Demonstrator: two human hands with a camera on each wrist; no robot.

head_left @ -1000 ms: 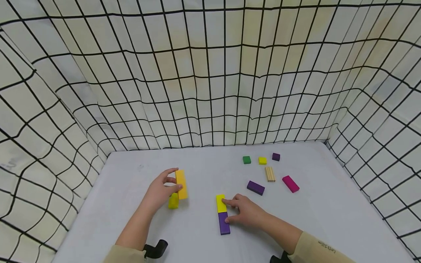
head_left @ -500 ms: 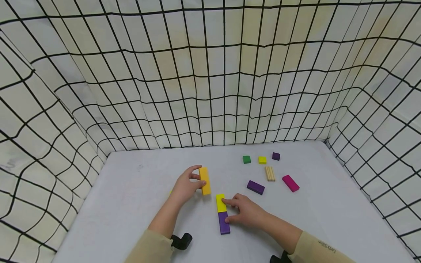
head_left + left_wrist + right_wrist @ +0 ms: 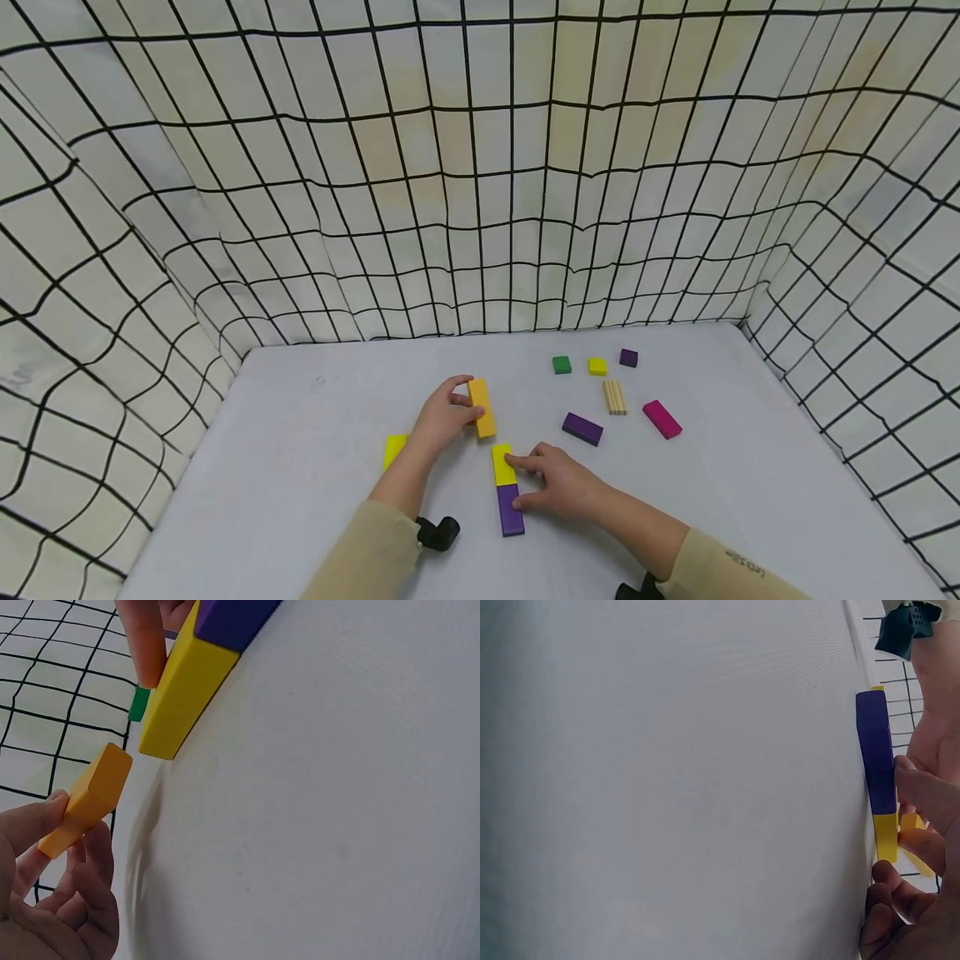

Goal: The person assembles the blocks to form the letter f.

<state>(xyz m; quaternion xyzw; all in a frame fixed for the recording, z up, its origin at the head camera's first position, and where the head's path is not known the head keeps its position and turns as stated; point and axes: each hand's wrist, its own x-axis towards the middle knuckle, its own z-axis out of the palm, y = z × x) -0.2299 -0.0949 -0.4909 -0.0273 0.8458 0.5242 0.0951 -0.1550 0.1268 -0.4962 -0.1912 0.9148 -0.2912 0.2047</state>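
My left hand (image 3: 441, 417) pinches an orange-yellow rectangular block (image 3: 482, 408) between thumb and fingers. The block stands just past the far end of a short row made of a bright yellow block (image 3: 503, 467) and a purple block (image 3: 512, 512), laid end to end. At the row's right side is my right hand (image 3: 562, 483), its index fingertip on the yellow block and its thumb tip on the purple one. In the left wrist view the orange-yellow block (image 3: 94, 791) appears tilted, apart from the yellow block's end (image 3: 184, 697).
Another yellow block (image 3: 393, 450) lies left, partly hidden by my left forearm. Farther right lie a purple block (image 3: 582, 428), a magenta block (image 3: 662, 419), a bundle of wooden sticks (image 3: 614, 397) and small green (image 3: 562, 365), yellow (image 3: 597, 367) and dark purple (image 3: 628, 357) blocks. Black netting (image 3: 480, 250) surrounds the table.
My left hand has carried the orange-yellow block rightward from beside the left yellow block to near the row's far end, moving only slightly of late. My right hand has stayed in place.
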